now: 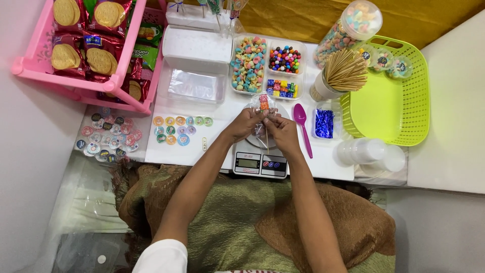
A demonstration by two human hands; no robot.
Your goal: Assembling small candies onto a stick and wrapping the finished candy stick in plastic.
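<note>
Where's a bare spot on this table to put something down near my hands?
Bare white tabletop lies between the round stickers and the scale. A narrow strip runs between the purple spoon and the white cups. The green basket floor is mostly bare. Around the candy trays it's crowded.

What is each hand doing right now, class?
Left hand: closed on the clear bag around the candy skewer.
Right hand: closed on the same bag.
</note>
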